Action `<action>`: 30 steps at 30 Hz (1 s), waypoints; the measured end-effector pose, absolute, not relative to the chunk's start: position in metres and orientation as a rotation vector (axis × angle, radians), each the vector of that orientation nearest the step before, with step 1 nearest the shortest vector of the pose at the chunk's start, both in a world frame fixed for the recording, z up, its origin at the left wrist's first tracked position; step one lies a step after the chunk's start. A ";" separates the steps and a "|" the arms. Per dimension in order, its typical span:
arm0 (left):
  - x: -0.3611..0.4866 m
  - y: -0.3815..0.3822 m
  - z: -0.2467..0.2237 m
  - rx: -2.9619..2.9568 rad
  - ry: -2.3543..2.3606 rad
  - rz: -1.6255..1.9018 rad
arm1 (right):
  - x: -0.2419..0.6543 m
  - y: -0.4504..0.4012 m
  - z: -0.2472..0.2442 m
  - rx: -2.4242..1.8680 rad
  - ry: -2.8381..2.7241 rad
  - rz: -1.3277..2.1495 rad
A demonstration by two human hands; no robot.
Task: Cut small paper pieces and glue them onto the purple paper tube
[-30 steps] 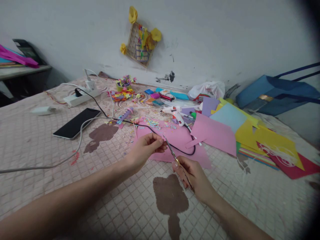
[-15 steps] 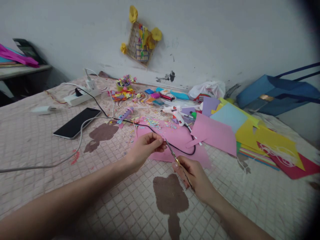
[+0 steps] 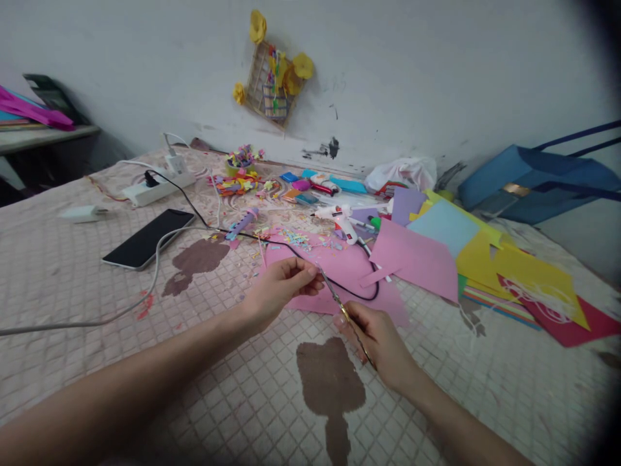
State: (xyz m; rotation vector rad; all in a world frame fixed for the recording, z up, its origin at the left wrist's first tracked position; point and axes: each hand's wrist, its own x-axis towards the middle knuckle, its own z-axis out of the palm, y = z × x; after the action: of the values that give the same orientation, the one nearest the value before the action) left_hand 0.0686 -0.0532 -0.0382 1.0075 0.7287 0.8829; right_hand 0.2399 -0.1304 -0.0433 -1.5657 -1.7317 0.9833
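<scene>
My right hand is closed round the handles of gold-handled scissors, whose blades point up and left to the fingertips of my left hand. The thumb and fingers of my left hand are pinched together; what they hold is too small to make out. Both hands are above a pink sheet lying on the table. A black cord runs across that sheet, and small coloured paper bits are scattered over its far edge.
A white glue gun lies beyond my hands. Coloured sheets and a blue bag are on the right. To the left are a phone, a power strip and a grey cable. Paper pieces fill a small bowl near the wall.
The scissors have turned slightly in my right hand, with more of the gold handle showing. My left hand has hardly moved.
</scene>
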 end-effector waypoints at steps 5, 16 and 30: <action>0.069 -0.054 -0.039 1.000 0.717 0.875 | 0.240 -0.131 -0.044 -1.560 -1.722 1.012; 0.066 -0.051 -0.040 1.050 0.723 0.872 | 0.242 -0.131 -0.044 -1.585 -1.820 0.919; 0.067 -0.051 -0.040 0.997 0.721 0.881 | 0.241 -0.131 -0.044 -1.523 -1.649 1.140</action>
State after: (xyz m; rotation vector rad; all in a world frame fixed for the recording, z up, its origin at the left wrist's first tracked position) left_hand 0.0670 -0.0509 -0.0397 0.9966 0.7212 0.8805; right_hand 0.2414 -0.1309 -0.0444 -1.5230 -1.6493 1.1402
